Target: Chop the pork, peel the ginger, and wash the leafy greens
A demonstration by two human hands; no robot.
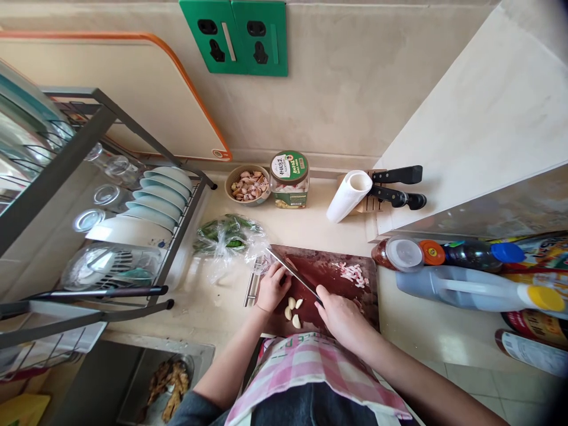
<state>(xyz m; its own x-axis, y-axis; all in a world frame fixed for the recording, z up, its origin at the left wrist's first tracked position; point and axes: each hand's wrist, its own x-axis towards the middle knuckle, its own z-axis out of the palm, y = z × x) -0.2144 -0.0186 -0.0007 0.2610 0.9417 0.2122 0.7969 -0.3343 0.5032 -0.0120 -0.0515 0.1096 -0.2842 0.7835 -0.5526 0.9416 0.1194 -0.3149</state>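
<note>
My right hand (338, 310) is wrapped round the black handle of a kitchen knife (290, 269). Its blade slants up and left over a dark red cutting board (319, 275). Close beside the blade, my left hand (274, 288) rests on the board's left part with curled fingers; whatever they hold is hidden. Several peeled garlic cloves (290, 303) lie between the two hands. Toward the board's far right corner is a small heap of chopped pinkish-white pieces (352, 274).
Behind the board stand a bowl of garlic cloves (249, 184), a green-lidded jar (290, 180), a paper roll (350, 195) and a knife block (370, 204). A bag of green vegetables (228, 236) and a dish rack (177, 236) are left; bottles (474, 287) line the right. A sink (204, 355) is lower left.
</note>
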